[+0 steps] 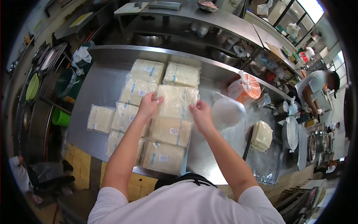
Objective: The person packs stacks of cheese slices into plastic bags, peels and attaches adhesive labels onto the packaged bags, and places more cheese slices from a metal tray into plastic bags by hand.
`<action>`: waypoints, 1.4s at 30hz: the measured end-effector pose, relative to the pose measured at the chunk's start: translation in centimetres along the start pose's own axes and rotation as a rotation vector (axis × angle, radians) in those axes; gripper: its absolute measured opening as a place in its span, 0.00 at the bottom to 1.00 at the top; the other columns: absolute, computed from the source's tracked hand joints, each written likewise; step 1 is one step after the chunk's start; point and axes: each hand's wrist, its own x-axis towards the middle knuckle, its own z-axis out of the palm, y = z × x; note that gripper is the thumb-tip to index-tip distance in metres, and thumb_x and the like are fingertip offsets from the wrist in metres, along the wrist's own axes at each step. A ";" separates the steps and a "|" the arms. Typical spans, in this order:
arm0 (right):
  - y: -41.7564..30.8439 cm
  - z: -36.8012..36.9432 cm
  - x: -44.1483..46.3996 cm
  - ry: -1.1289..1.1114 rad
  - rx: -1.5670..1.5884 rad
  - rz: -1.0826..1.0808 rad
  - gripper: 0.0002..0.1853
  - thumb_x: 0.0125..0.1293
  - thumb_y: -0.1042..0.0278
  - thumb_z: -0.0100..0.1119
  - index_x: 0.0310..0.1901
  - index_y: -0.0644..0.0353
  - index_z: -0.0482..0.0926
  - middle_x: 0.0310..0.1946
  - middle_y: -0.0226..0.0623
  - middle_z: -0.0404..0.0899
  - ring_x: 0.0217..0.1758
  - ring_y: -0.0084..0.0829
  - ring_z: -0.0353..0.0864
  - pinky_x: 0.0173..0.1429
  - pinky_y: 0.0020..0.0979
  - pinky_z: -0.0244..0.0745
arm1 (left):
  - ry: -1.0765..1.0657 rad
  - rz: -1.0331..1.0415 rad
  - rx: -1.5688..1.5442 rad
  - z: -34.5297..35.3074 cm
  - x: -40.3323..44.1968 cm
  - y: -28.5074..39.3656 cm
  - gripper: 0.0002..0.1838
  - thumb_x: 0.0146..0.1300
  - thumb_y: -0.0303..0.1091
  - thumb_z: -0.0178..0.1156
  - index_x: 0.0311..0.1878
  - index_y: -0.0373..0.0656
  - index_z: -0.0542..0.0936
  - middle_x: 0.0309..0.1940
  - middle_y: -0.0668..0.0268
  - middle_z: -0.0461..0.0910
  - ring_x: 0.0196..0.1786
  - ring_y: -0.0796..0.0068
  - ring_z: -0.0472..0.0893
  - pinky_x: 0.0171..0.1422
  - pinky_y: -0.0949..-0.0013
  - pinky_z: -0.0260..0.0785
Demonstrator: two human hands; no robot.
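Between my two hands is a clear-plastic pack of pale square sheets (175, 100), with blue print on its wrapper. My left hand (149, 107) grips its left edge, fingers closed on the plastic. On the opposite edge, my right hand (201, 115) pinches the wrapper near the corner. This pack sits among several like it, laid in two columns. Nearest my body is a pack with a white label (169, 153). A single smaller-looking pack (101, 118) lies apart at the left.
The packs rest on a steel table (87, 84) with a raised back edge. To the right are a clear plastic sheet (227, 108), a bag of orange contents (244, 89) and a stack of pale sheets (262, 135) by a tray (263, 170). Another person (311, 86) stands far right.
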 end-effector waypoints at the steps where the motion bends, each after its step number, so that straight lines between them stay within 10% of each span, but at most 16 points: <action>1: -0.2 0.4 1.1 0.027 -0.046 0.021 0.12 0.69 0.75 0.64 0.51 0.68 0.79 0.38 0.38 0.85 0.35 0.26 0.83 0.39 0.28 0.78 | 0.020 0.045 0.148 -0.1 2.0 0.4 0.15 0.69 0.31 0.67 0.54 0.34 0.82 0.44 0.58 0.87 0.47 0.69 0.87 0.51 0.63 0.80; 8: 6.5 0.3 6.3 0.135 -0.356 -0.005 0.20 0.61 0.75 0.65 0.54 0.72 0.78 0.34 0.44 0.83 0.30 0.36 0.83 0.36 0.35 0.81 | 0.125 0.188 0.523 -0.1 7.8 -4.8 0.20 0.60 0.35 0.73 0.54 0.37 0.84 0.40 0.55 0.89 0.44 0.55 0.88 0.54 0.59 0.79; 11: 4.7 0.1 4.3 0.121 -0.549 -0.096 0.21 0.61 0.76 0.64 0.56 0.73 0.77 0.41 0.49 0.83 0.39 0.40 0.86 0.43 0.39 0.82 | 0.088 0.076 0.628 0.4 6.3 -2.5 0.21 0.61 0.34 0.70 0.57 0.38 0.83 0.51 0.52 0.86 0.55 0.53 0.85 0.62 0.60 0.76; 17: -6.8 -0.9 -5.6 0.006 -0.489 -0.552 0.23 0.60 0.77 0.66 0.59 0.66 0.77 0.60 0.56 0.77 0.62 0.53 0.79 0.66 0.45 0.74 | 0.071 0.648 0.987 5.4 2.4 -0.2 0.29 0.66 0.40 0.66 0.70 0.43 0.75 0.76 0.51 0.67 0.77 0.49 0.67 0.80 0.50 0.59; 22: -15.2 -8.0 -7.4 0.378 -0.902 -0.938 0.24 0.62 0.71 0.69 0.60 0.65 0.77 0.62 0.54 0.76 0.63 0.57 0.78 0.67 0.50 0.73 | -0.062 0.675 1.342 10.0 0.1 -4.2 0.39 0.72 0.57 0.55 0.80 0.48 0.62 0.83 0.53 0.52 0.85 0.48 0.48 0.86 0.38 0.38; 29: -13.0 -14.1 -5.6 0.117 -1.034 -0.454 0.15 0.69 0.61 0.64 0.49 0.62 0.86 0.44 0.52 0.87 0.51 0.53 0.86 0.57 0.48 0.79 | -0.082 0.521 1.426 11.3 -0.7 -4.1 0.42 0.74 0.62 0.51 0.83 0.48 0.58 0.86 0.54 0.45 0.87 0.46 0.41 0.86 0.37 0.34; 38: -17.5 -16.2 -8.2 0.468 -0.624 -0.871 0.04 0.70 0.71 0.62 0.40 0.59 0.83 0.31 0.48 0.85 0.33 0.50 0.86 0.40 0.44 0.80 | -0.171 0.568 0.756 14.8 -8.1 -1.2 0.30 0.74 0.48 0.61 0.71 0.38 0.74 0.73 0.45 0.71 0.76 0.47 0.69 0.79 0.52 0.60; 42: -20.7 -19.8 -11.9 0.665 -0.361 -0.939 0.03 0.73 0.75 0.58 0.43 0.61 0.81 0.25 0.39 0.82 0.26 0.31 0.83 0.33 0.33 0.76 | -0.225 0.288 0.217 17.8 -13.3 2.4 0.22 0.74 0.37 0.61 0.64 0.34 0.78 0.63 0.48 0.79 0.66 0.54 0.77 0.71 0.60 0.68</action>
